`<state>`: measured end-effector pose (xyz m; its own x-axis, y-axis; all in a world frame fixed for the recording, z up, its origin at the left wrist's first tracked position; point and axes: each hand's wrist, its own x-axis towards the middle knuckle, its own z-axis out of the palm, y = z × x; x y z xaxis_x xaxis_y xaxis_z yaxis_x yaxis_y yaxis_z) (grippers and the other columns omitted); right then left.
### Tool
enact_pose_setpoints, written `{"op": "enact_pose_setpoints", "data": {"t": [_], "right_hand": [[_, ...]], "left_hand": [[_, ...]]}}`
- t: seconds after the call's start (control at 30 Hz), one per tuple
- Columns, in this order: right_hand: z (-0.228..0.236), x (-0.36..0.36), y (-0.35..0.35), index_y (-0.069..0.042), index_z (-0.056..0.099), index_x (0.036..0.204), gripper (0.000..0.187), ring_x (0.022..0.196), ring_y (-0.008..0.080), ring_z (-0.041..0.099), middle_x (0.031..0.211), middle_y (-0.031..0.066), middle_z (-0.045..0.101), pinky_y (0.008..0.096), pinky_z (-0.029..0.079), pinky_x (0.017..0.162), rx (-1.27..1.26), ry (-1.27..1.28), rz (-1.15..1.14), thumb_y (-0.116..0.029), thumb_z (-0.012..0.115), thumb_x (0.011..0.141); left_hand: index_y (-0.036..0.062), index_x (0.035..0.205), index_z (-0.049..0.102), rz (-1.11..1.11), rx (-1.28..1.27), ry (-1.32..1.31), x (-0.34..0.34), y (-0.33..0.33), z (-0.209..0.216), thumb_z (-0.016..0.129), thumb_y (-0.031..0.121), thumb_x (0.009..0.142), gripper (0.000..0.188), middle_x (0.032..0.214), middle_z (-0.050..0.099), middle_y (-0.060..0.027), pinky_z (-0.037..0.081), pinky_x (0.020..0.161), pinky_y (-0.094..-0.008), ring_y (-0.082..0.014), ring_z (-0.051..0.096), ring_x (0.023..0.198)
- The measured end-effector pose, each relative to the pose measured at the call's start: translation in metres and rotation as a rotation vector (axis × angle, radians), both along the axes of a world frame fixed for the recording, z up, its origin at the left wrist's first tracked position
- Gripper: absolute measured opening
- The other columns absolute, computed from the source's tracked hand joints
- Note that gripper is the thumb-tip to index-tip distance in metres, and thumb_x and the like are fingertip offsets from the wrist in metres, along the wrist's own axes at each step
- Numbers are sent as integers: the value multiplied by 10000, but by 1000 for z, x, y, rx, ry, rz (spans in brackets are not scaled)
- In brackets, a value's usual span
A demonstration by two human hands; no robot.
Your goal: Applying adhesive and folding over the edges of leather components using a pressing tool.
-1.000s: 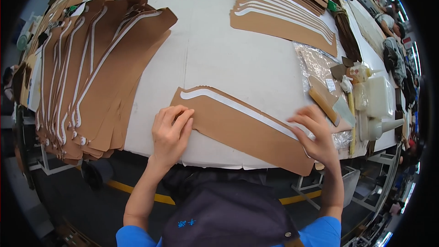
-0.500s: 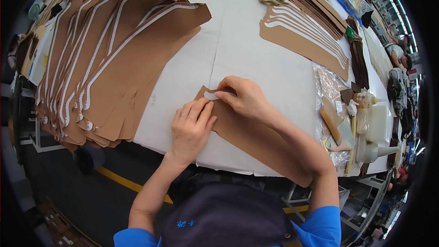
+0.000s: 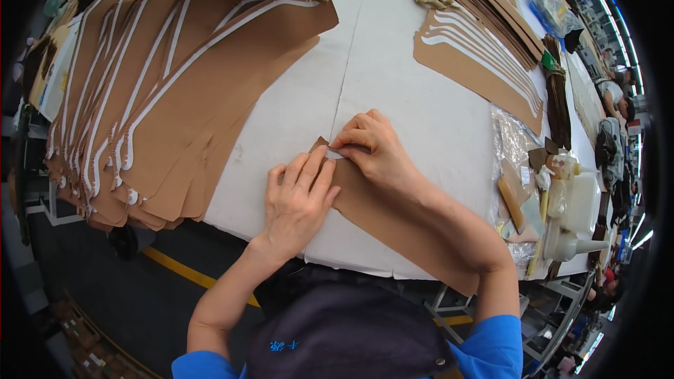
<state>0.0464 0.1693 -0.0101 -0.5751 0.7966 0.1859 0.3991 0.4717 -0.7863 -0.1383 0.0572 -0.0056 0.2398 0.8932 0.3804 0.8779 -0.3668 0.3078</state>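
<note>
A long brown leather-like piece (image 3: 393, 228) with a white strip lies on the white table (image 3: 393, 91) near its front edge. My left hand (image 3: 298, 200) lies flat on the piece's left end, fingers together and pressing down. My right hand (image 3: 375, 151) reaches across from the right and pinches the end of the white strip at the piece's upper left corner, just beyond my left fingertips. My right forearm covers much of the piece.
A fanned stack of brown pieces with white strips (image 3: 175, 84) fills the table's left side. Another stack (image 3: 484, 56) lies at the far right. A clear bag, glue bottles and small tools (image 3: 554, 203) sit by the right edge. A person (image 3: 618, 98) is at the far right.
My right hand has crossed from the piece's right end to its left corner and taken the strip's end. My left hand stays on the left end. The view has shifted left and closer.
</note>
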Motion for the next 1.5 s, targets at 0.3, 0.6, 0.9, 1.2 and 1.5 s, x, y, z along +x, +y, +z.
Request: {"op": "enact_pose_setpoints", "data": {"t": [0.3, 0.6, 0.9, 1.2, 1.5], "right_hand": [[-1, 7, -2, -105, 824, 1014, 242, 973, 241, 558, 963, 12, 643, 383, 411, 877, 190, 29, 76, 7, 734, 818], [-1, 10, 0, -31, 755, 1074, 319, 1012, 283, 570, 1072, 89, 619, 419, 444, 883, 745, -184, 273, -9, 680, 765], [5, 39, 29, -89, 814, 1022, 300, 1029, 281, 574, 1017, 59, 668, 396, 459, 948, 8, 36, 255, 76, 690, 804], [4, 41, 25, -101, 786, 1180, 449, 1043, 269, 577, 1081, 68, 634, 401, 458, 925, 254, -46, 363, 94, 700, 785], [-2, 28, 13, -47, 741, 1238, 529, 1096, 298, 584, 1156, 102, 625, 417, 451, 964, 381, -68, 371, 91, 676, 731]], "left_hand": [[25, 1278, 686, -33, -19, -32, -7, 6, 0, 798, 161, 871, 444, 1439, 624, -105, 420, 1016, -422, -264, 577, 1252], [-6, 1362, 638, -4, -33, -147, 1, 22, 3, 743, 48, 879, 498, 1296, 628, -120, 463, 950, -421, -301, 593, 1169], [11, 1340, 693, -9, 7, -39, 3, 22, 1, 753, 64, 882, 465, 1252, 632, -96, 472, 924, -412, -273, 600, 1137], [11, 1320, 707, -3, 10, -20, 4, 19, 5, 754, 64, 886, 440, 1244, 638, -89, 467, 927, -413, -273, 605, 1140], [5, 1302, 712, 3, 25, -44, 2, 20, 3, 747, 57, 894, 413, 1225, 644, -91, 471, 908, -412, -274, 614, 1103]]}}
